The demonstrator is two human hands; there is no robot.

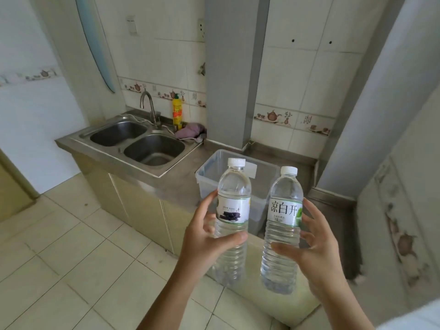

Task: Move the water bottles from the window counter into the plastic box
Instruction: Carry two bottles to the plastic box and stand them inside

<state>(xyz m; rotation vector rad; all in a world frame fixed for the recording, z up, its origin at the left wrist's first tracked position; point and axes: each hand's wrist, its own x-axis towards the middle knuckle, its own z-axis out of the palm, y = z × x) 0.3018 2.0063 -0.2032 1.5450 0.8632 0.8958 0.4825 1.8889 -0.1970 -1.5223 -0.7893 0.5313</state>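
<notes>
Two bottles in the air, upright, caps on, looking full: left bottle (233,210) in the left hand (204,236), right bottle (283,225) in the right hand (312,241), each hand wrapped round the lower body just under the label, thumb in front, fingers behind. Bottles are near each other, not touching. Both sit in front of and above the box (209,167), a clear tub on the steel counter (181,184) right of the sink (140,144). Step looks like the carry-in, bottles held short of the box and not yet over its opening. Next move probably calls for reaching forward over the near rim and lowering, maybe tipping them flat, since the bottles look taller than the box walls. Hard to tell: the box's near wall and most of its floor are behind the bottles, so cannot say if anything is already inside, though the visible part looks bare. Window counter is not in view. Fingertips behind the bottles are partly hidden. Small print on the left label is unreadable. Counter right of the box is dark and cut off by a pillar (371,115).
</notes>
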